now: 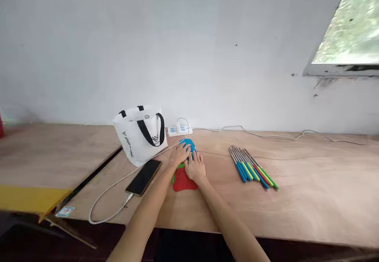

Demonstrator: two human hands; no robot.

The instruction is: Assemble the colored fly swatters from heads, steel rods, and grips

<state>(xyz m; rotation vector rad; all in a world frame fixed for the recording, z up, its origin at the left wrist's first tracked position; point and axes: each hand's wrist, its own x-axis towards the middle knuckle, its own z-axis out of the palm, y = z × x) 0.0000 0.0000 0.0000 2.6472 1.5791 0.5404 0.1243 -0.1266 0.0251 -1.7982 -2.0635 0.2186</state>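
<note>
My left hand [179, 154] lies with its fingers stretched over a blue piece [188, 144] at the middle of the table. Beside it, my right hand [196, 169] rests flat, its fingertips at the lower edge of the blue piece. Under and just below my hands is a red ribbed piece [184, 181], soft-looking and with a wavy outline. A bit of green [174, 178] shows along its left side. My hands hide where these coloured pieces overlap, and I cannot tell their exact kind.
To the right lies a row of thin metal sticks with coloured handles [251, 169]. On the left are a black phone [143, 178] with a white cable [102, 197] and a white tote bag [137, 139]. A power strip [173, 131] sits by the wall.
</note>
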